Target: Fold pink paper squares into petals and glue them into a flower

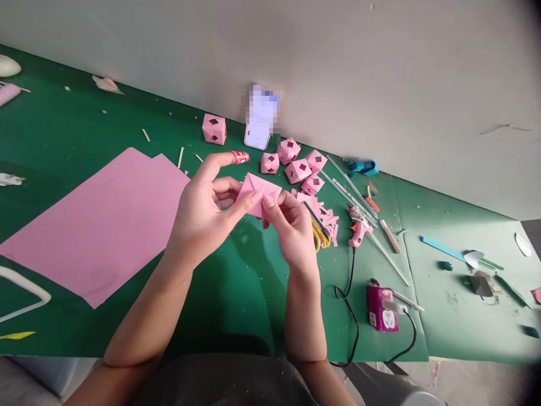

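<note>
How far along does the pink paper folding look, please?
Six pink paper shapes look finished near the phone. The left hand and right hand hold a flat folded piece, not yet boxy. Large pink sheets lie unfolded; whether they are needed, I cannot tell.

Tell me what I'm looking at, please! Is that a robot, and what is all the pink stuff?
There's no robot here. These are a person's two bare hands, and the one picture comes from a camera worn on their head, looking forward and down.

The left hand and right hand hold a small folded pink paper between them. One left finger has a red wrap at its tip.

On the green table lie big pink sheets at the left. Farther back, a phone leans by the wall, with six little pink paper shapes around it. To the right are paper scraps, yellow-handled scissors, a pink glue gun and a purple plug box.
</note>
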`<state>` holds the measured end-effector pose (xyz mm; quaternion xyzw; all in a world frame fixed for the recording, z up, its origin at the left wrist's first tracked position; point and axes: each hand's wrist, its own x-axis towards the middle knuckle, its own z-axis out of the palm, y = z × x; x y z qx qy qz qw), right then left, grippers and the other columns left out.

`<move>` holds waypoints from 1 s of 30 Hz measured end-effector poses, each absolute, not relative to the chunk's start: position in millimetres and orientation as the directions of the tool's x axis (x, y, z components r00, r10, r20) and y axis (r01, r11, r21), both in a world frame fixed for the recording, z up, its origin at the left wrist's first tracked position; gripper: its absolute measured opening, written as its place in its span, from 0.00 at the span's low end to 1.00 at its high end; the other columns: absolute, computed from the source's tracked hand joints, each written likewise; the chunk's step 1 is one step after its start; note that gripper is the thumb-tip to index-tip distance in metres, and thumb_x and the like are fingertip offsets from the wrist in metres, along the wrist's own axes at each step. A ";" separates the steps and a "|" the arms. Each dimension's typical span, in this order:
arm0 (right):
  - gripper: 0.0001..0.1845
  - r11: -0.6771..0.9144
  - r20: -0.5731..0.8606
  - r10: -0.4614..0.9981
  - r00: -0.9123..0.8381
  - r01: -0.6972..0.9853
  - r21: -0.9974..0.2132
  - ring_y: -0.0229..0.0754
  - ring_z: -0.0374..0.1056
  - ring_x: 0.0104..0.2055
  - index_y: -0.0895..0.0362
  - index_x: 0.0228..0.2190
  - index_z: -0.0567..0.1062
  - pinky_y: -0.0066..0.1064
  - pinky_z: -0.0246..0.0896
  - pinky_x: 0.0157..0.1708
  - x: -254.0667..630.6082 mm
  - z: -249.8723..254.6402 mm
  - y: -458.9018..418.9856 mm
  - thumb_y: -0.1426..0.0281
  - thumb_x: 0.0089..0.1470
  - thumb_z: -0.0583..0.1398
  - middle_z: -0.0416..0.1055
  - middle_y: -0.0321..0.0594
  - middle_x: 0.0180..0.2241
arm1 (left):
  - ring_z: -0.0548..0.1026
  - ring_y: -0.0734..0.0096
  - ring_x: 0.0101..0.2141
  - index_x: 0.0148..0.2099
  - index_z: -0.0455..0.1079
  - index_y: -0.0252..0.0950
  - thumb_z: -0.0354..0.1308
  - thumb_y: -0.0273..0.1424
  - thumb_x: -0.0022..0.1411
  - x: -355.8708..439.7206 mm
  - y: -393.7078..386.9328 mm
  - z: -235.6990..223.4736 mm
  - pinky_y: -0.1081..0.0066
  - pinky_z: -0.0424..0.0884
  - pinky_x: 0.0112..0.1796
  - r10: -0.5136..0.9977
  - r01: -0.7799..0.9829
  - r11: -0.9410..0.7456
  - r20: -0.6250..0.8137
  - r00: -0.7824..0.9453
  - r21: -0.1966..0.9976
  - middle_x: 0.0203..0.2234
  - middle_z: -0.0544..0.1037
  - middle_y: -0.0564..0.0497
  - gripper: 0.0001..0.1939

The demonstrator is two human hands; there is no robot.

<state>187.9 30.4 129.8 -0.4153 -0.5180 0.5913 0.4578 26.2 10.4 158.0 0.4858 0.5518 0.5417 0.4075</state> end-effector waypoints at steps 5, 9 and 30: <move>0.26 -0.031 -0.004 0.968 -0.251 -0.104 -0.994 0.37 0.62 0.28 0.52 0.28 0.69 0.31 0.61 0.29 186.1 125.3 32.5 0.47 0.61 0.69 0.65 0.31 0.25 | 0.85 0.63 0.33 0.62 0.71 0.41 0.77 0.33 0.58 23.0 12.8 156.4 0.65 0.85 0.38 0.980 0.086 -0.046 0.061 -0.189 0.995 0.34 0.86 0.53 0.32; 0.25 0.018 0.030 0.964 -0.264 -0.047 -0.999 0.37 0.61 0.29 0.52 0.28 0.70 0.31 0.60 0.29 187.1 123.1 34.8 0.46 0.65 0.64 0.63 0.31 0.26 | 0.85 0.64 0.33 0.62 0.69 0.40 0.76 0.32 0.58 18.8 16.3 152.5 0.66 0.84 0.37 0.986 0.082 -0.025 0.038 -0.164 0.996 0.34 0.86 0.52 0.32; 0.21 0.169 0.132 0.958 -0.255 0.130 -0.977 0.37 0.64 0.31 0.52 0.33 0.72 0.32 0.60 0.33 179.5 111.3 34.3 0.49 0.70 0.61 0.70 0.33 0.30 | 0.85 0.63 0.32 0.60 0.65 0.42 0.76 0.35 0.59 13.0 21.9 147.2 0.64 0.84 0.37 0.973 0.034 -0.018 0.025 -0.228 0.999 0.32 0.85 0.53 0.32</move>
